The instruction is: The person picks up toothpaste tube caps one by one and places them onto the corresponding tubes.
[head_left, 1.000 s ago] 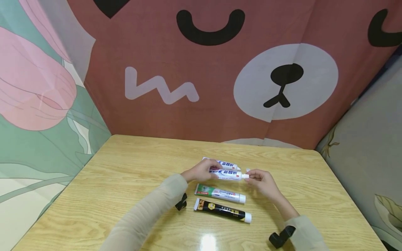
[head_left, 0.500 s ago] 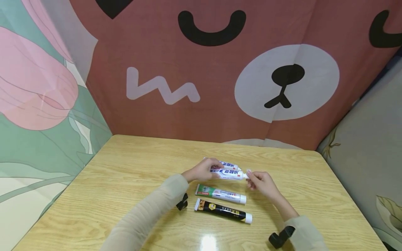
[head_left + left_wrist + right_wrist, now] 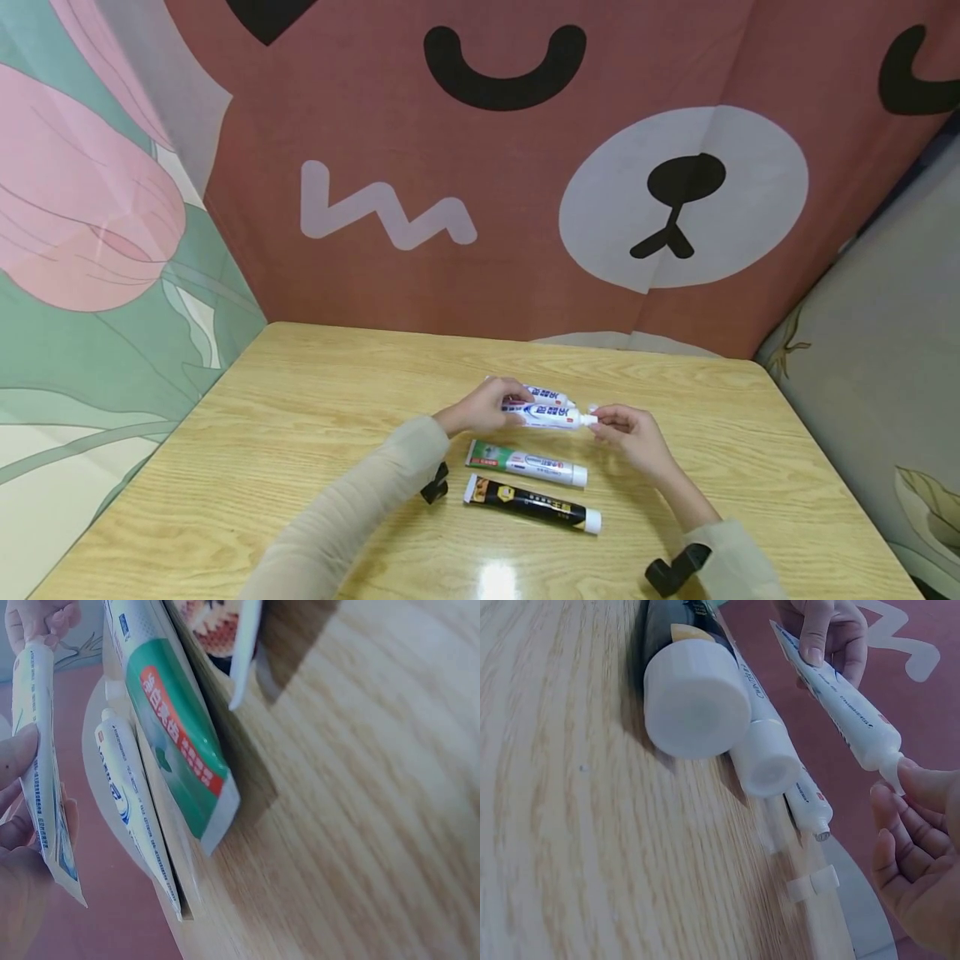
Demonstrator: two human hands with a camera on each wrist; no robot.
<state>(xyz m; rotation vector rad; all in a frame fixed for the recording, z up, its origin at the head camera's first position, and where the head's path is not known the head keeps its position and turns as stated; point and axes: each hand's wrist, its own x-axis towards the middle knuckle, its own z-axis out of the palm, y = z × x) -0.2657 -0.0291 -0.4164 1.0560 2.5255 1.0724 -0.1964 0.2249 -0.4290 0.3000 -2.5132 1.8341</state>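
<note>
My left hand (image 3: 486, 406) holds a white toothpaste tube (image 3: 551, 416) with blue lettering, its fingers and thumb on either side of the body. At the tube's narrow end, my right hand (image 3: 636, 439) pinches the small white cap (image 3: 890, 771) between thumb and fingertips. In the right wrist view the held tube is raised off the table, cap end tilted down. Behind it lies a second white toothpaste tube (image 3: 808, 801) with its nozzle bare. A loose white cap (image 3: 824, 879) sits on the table beyond that nozzle.
Nearer the front, a green-and-white toothpaste tube (image 3: 527, 463) and a black toothpaste tube (image 3: 532, 504) lie side by side, white caps to the right. All are on a wood-grain table (image 3: 337, 375). A printed bear cloth (image 3: 510, 275) hangs along its far edge.
My right hand turned at the cap with its thumb over the top, then turned back, thumb lower again. The left hand and the tube in it have barely moved.
</note>
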